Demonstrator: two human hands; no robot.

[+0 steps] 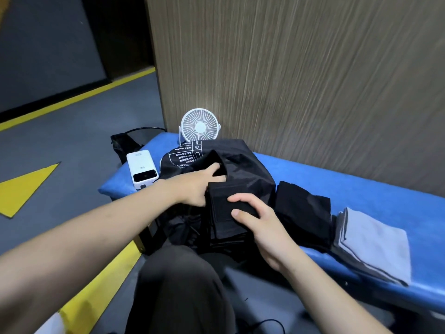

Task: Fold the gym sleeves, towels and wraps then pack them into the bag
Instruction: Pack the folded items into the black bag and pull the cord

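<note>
A seated person is packing at a blue padded desk (361, 186) set against a wood-grain wall panel (313, 68). The left hand (192, 186) reaches into the mouth of a black nylon bag (250, 169) with white printed text, its grip curled on the bag's dark opening edge and seemingly holding it open. The right hand (257, 220) has its grip clamped, thumb on top, on a folded stack of black fabric pieces (221, 210) (sleeves or wraps, it is hard to tell which), held just in front of the bag's mouth.

The packing step looks under way: next, the stack likely needs sliding into the opening while the left hand keeps it wide.

More folded black cloth (303, 213) lies on the desk just right of the bag, and folded grey towels (375, 244) lie beyond it, not yet packed. Behind the bag stands a small white fan (199, 125); a white power bank (142, 168) sits at the desk's left end. The floor (72, 145) is grey with yellow markings.
</note>
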